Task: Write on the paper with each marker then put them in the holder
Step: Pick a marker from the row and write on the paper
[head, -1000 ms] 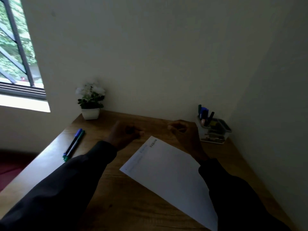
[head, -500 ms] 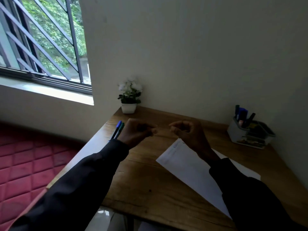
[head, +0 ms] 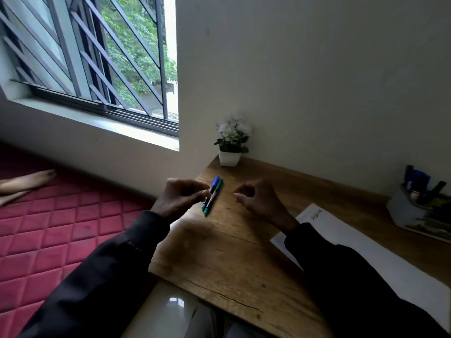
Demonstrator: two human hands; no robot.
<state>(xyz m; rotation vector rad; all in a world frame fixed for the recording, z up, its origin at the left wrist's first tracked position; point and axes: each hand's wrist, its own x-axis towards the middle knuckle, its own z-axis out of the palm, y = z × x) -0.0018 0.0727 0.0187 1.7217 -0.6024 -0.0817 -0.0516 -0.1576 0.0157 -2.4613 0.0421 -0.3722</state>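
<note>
A blue marker [head: 215,181] and a green marker [head: 207,210] lie side by side near the left edge of the wooden table [head: 219,254]. My left hand [head: 180,196] is at their left side, its pinched fingertips touching the blue marker's middle; whether it grips is unclear. My right hand [head: 258,201] hovers just right of the markers, loosely curled and holding nothing. The white paper [head: 366,247], with a word written at its top, lies to the right under my right sleeve. The grey holder [head: 405,211], with several pens in it, stands at the far right.
A small white pot of white flowers [head: 229,158] stands at the table's back left corner against the wall. Left of the table lies a red quilted mattress [head: 48,230] with a person's bare feet [head: 26,181] on it. A barred window is above.
My view has swung left toward the markers. Both hands moved left across the table; my left hand reached the two markers and my right hand left the paper, its fist loosening.
</note>
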